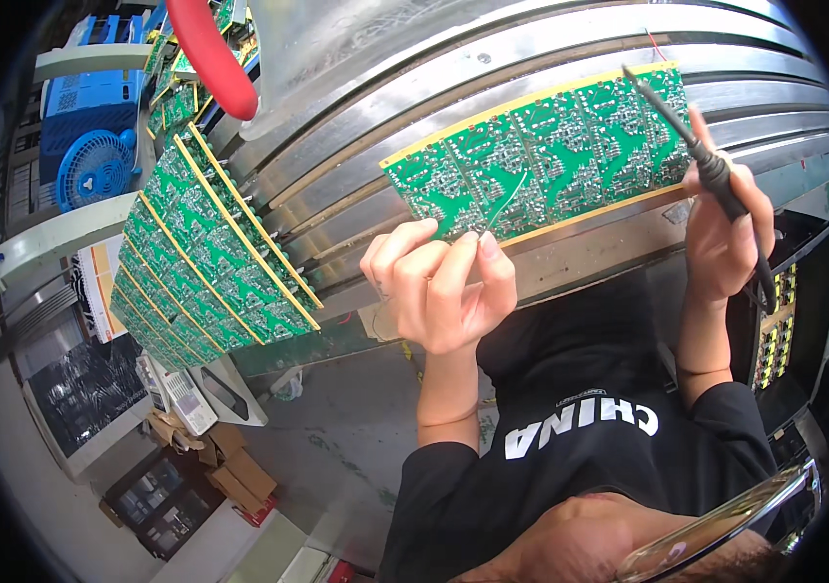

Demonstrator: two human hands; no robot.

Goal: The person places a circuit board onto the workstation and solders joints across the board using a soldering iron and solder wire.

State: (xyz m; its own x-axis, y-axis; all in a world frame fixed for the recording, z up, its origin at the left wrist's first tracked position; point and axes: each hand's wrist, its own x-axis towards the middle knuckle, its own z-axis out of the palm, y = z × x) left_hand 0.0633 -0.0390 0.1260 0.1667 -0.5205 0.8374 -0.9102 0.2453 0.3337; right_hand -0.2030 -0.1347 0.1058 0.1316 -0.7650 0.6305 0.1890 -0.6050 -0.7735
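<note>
The place was an electronics workshop: a green circuit-board panel (555, 160) crowded with components lay on a slatted metal tabletop (346, 194), a soldering iron (716, 175) was held close by, and similar populated panels (206, 257) stood overlapping in a row at the left.

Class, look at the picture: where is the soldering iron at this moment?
In the head view, the soldering iron is at the upper right, held in the right hand, its tip near the upper edge of the green circuit board.
</note>
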